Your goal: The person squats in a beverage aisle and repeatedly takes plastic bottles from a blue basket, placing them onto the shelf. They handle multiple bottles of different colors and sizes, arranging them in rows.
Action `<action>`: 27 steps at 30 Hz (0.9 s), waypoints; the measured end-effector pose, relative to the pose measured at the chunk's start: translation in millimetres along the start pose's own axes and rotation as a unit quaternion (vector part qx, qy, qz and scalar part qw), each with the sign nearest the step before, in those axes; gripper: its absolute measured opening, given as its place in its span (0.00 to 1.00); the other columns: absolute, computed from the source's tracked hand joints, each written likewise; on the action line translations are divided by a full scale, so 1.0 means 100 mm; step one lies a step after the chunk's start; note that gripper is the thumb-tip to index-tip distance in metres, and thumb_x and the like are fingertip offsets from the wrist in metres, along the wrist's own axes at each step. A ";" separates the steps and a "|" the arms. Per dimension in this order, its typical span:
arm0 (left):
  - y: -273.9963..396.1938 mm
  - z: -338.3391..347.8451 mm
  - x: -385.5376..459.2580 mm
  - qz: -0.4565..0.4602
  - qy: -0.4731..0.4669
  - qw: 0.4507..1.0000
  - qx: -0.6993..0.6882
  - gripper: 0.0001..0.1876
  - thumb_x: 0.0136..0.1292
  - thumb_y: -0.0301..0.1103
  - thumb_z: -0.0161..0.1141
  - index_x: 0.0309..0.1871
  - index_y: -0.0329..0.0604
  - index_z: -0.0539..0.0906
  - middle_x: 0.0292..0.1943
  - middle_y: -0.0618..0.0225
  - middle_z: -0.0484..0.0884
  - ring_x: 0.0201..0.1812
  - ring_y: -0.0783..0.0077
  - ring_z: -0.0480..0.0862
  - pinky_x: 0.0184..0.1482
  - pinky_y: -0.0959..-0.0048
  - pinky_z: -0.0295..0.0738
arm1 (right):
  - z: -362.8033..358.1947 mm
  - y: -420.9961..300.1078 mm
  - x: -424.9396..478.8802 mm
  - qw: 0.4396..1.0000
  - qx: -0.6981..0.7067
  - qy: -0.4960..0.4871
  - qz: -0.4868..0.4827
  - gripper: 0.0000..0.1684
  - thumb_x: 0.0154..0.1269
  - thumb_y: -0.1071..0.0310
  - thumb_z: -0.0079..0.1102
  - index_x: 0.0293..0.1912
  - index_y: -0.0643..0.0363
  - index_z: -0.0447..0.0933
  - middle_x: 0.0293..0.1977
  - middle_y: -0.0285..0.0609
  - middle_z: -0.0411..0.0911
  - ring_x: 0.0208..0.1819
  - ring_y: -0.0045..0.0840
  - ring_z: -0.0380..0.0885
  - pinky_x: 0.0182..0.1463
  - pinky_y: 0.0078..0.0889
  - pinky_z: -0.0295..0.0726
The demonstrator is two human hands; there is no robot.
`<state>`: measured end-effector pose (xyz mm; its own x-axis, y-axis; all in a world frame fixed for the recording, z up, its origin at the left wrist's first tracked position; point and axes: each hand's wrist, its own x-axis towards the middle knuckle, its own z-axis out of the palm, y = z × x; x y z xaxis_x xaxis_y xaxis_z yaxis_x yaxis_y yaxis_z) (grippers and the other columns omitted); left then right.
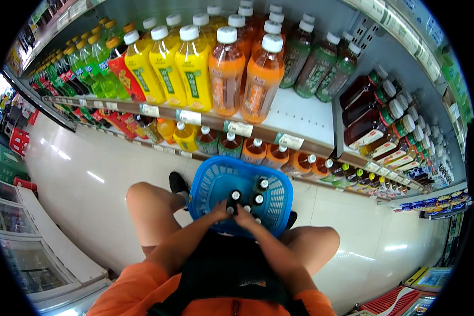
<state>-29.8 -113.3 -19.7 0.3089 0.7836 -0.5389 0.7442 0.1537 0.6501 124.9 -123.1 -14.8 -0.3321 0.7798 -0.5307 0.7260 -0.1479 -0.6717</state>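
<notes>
A blue plastic shopping basket (203,173) stands before me between my knees. Several dark bottles with white caps are upright inside it, one of them a dark bottle (258,199) on the right side. My left hand (221,210) and my right hand (243,216) reach into the basket's near part, on either side of a dark white-capped bottle (235,196) and another cap just below it. The fingers are small and blurred, so their grip on the bottles cannot be made out. Above the basket, the shelf (304,114) holds dark green-labelled bottles (316,71) at its back right.
Orange-labelled bottles (262,79) and yellow tea bottles (193,75) line the shelf's front edge. A lower row of bottles (254,150) lies just beyond the basket. Large dark-red bottles (365,130) fill the right shelf. A glass-topped freezer (35,260) is at left.
</notes>
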 end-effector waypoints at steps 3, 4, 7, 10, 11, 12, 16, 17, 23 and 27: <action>-0.55 0.59 0.22 -0.027 0.057 0.998 -0.020 0.44 0.53 0.47 0.66 0.68 0.40 0.55 0.62 0.39 0.64 0.61 0.36 0.66 0.61 0.50 0.66 | 0.20 0.02 0.11 0.996 0.014 -0.048 0.070 0.42 0.59 0.68 0.53 0.68 0.69 0.46 0.55 0.68 0.68 0.57 0.55 0.70 0.59 0.49 0.69; -0.60 0.62 0.20 -0.017 0.058 0.998 -0.037 0.45 0.53 0.47 0.66 0.69 0.40 0.54 0.64 0.39 0.62 0.61 0.35 0.66 0.61 0.50 0.65 | 0.24 0.07 0.19 0.991 0.024 -0.093 0.089 0.44 0.60 0.68 0.52 0.69 0.70 0.41 0.57 0.69 0.66 0.58 0.55 0.68 0.61 0.49 0.68; -0.53 0.55 0.14 0.009 0.101 0.992 -0.072 0.41 0.54 0.45 0.65 0.68 0.39 0.59 0.61 0.39 0.66 0.57 0.36 0.70 0.58 0.51 0.69 | 0.48 0.31 0.38 0.994 -0.015 -0.101 0.032 0.43 0.63 0.68 0.50 0.71 0.65 0.41 0.64 0.66 0.56 0.64 0.55 0.62 0.62 0.49 0.66; -0.26 0.31 -0.06 0.057 0.120 0.987 -0.086 0.33 0.54 0.45 0.65 0.60 0.38 0.69 0.53 0.42 0.75 0.52 0.40 0.75 0.52 0.52 0.72 | 0.38 0.11 0.16 0.999 0.003 -0.014 0.040 0.35 0.58 0.71 0.52 0.65 0.63 0.57 0.60 0.64 0.63 0.60 0.55 0.65 0.62 0.46 0.66; -0.15 0.19 -0.11 0.075 0.124 0.985 -0.090 0.30 0.54 0.46 0.64 0.57 0.38 0.73 0.49 0.43 0.78 0.51 0.42 0.77 0.50 0.53 0.73 | 0.27 0.02 0.06 0.999 -0.004 -0.008 0.031 0.36 0.58 0.70 0.52 0.66 0.63 0.55 0.60 0.64 0.63 0.60 0.55 0.66 0.61 0.47 0.67; -0.06 0.08 -0.13 0.069 0.109 0.989 -0.079 0.29 0.54 0.46 0.63 0.56 0.39 0.74 0.47 0.45 0.79 0.49 0.43 0.78 0.49 0.55 0.74 | 0.13 -0.13 -0.06 1.000 -0.014 -0.006 0.020 0.38 0.58 0.69 0.53 0.67 0.63 0.54 0.59 0.64 0.62 0.59 0.55 0.66 0.60 0.48 0.68; 0.30 -0.36 -0.38 0.070 0.123 0.989 -0.039 0.24 0.55 0.48 0.62 0.51 0.41 0.79 0.40 0.51 0.83 0.43 0.49 0.82 0.44 0.58 0.76 | -0.21 -0.39 -0.39 0.993 0.028 0.094 -0.067 0.42 0.52 0.65 0.63 0.65 0.60 0.56 0.55 0.64 0.65 0.55 0.56 0.69 0.56 0.49 0.71; 0.43 -0.51 -0.49 0.079 0.147 0.986 -0.031 0.23 0.55 0.48 0.62 0.49 0.42 0.80 0.38 0.53 0.83 0.42 0.50 0.82 0.43 0.58 0.76 | -0.37 -0.56 -0.51 0.989 0.044 0.115 -0.082 0.43 0.51 0.65 0.65 0.65 0.59 0.57 0.55 0.64 0.66 0.55 0.57 0.69 0.56 0.49 0.71; 1.79 -1.61 -1.07 0.194 0.185 0.963 -0.020 0.21 0.55 0.49 0.65 0.43 0.42 0.82 0.36 0.55 0.83 0.38 0.57 0.83 0.38 0.65 0.77 | -1.27 -1.26 -1.02 0.953 0.082 0.234 -0.175 0.43 0.48 0.62 0.72 0.62 0.58 0.61 0.52 0.56 0.73 0.53 0.49 0.74 0.51 0.42 0.76; 2.76 -2.27 -1.54 0.314 0.314 0.896 -0.022 0.24 0.56 0.47 0.66 0.51 0.43 0.80 0.37 0.55 0.82 0.38 0.61 0.84 0.40 0.68 0.77 | -2.18 -1.99 -1.38 0.916 0.070 0.325 -0.225 0.41 0.46 0.62 0.75 0.59 0.62 0.66 0.46 0.53 0.78 0.46 0.43 0.80 0.48 0.36 0.79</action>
<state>-6.0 -54.9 364.2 0.2537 0.9062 0.3384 0.5122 -0.4226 0.7477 157.1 -68.8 305.1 -0.1172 0.9714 0.2067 0.5043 0.2375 -0.8302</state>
